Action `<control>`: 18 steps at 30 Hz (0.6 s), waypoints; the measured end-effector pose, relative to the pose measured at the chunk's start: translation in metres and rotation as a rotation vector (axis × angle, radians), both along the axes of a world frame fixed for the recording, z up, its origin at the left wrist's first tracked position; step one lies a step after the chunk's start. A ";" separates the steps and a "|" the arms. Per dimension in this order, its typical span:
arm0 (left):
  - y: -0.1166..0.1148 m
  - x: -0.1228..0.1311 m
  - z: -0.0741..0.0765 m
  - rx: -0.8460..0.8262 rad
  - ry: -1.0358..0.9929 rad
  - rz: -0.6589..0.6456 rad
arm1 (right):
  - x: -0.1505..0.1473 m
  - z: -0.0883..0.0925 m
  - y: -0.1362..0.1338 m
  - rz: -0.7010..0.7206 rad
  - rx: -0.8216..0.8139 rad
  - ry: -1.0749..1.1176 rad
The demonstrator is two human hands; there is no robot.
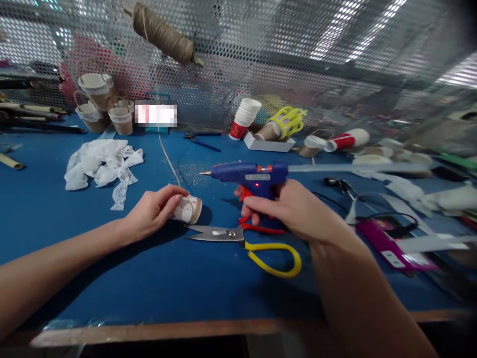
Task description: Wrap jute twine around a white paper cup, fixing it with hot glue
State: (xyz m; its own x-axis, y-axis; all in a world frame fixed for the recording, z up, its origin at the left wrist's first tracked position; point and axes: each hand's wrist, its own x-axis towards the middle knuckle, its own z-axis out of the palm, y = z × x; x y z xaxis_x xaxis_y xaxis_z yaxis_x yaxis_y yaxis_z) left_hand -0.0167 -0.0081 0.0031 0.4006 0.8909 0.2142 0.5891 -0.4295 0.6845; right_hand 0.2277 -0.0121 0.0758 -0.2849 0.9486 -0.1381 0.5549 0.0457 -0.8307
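My right hand (290,209) grips a blue hot-glue gun (248,175) by its handle, nozzle pointing left, a white glue stick jutting out behind it. My left hand (156,209) holds a small paper cup (188,210) lying on its side on the blue table (149,278). A thin twine strand (167,154) runs from the cup up to a twine spool (164,35) on the mesh wall. Scissors with one red and one yellow handle (246,238) lie shut just in front of both hands.
White lace scraps (100,166) lie at the left. Twine-handled cups (99,102) stand at the back left, stacked paper cups (244,118) and a yellow frame (286,122) at the back centre. A magenta device (391,243) and strips crowd the right. The wooden table edge (167,330) runs along the front.
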 end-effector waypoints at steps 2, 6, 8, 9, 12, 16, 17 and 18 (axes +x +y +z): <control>0.001 -0.001 -0.001 0.018 0.000 -0.017 | -0.003 -0.005 -0.005 0.027 -0.012 0.023; 0.003 -0.001 -0.002 0.041 -0.027 -0.043 | -0.003 -0.015 -0.011 0.059 -0.053 0.004; 0.003 -0.001 -0.003 0.038 -0.041 -0.045 | -0.004 -0.016 -0.015 0.027 -0.045 -0.034; 0.003 -0.001 -0.003 0.034 -0.045 -0.047 | -0.004 -0.016 -0.016 0.009 -0.033 -0.063; 0.003 -0.001 -0.004 0.038 -0.046 -0.051 | -0.006 -0.014 -0.020 0.017 0.064 -0.188; 0.003 -0.002 -0.006 0.086 -0.039 -0.055 | -0.009 -0.012 -0.021 0.060 0.198 -0.311; 0.003 -0.003 -0.006 0.096 -0.031 -0.053 | -0.009 -0.011 -0.021 0.064 0.200 -0.332; 0.003 -0.003 -0.007 0.102 -0.023 -0.051 | -0.010 -0.011 -0.021 0.070 0.198 -0.353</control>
